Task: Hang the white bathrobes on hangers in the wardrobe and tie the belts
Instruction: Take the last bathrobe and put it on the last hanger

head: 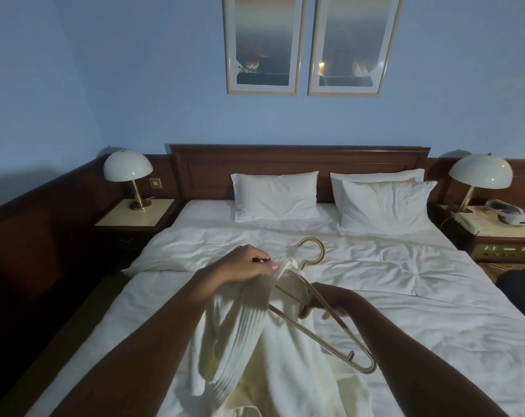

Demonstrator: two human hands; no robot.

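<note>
A white ribbed bathrobe [249, 335] hangs in front of me over the bed [405, 296], its lower part lying on the sheets. My left hand [246, 263] pinches the robe's collar near the neck of a gold metal hanger [321, 323]. The hanger's hook points up toward the pillows and its right shoulder arm sticks out bare, down to the right. My right hand [327, 300] grips the hanger's wires near the middle. The hanger's left side is hidden under the robe fabric. No wardrobe or belt shows.
Two white pillows [276, 195] lean against the dark wooden headboard [297, 161]. A nightstand with a dome lamp [128, 170] stands left of the bed; another lamp [480, 171] and a telephone [495, 218] stand on the right. A dark object [523, 293] sits at the right edge.
</note>
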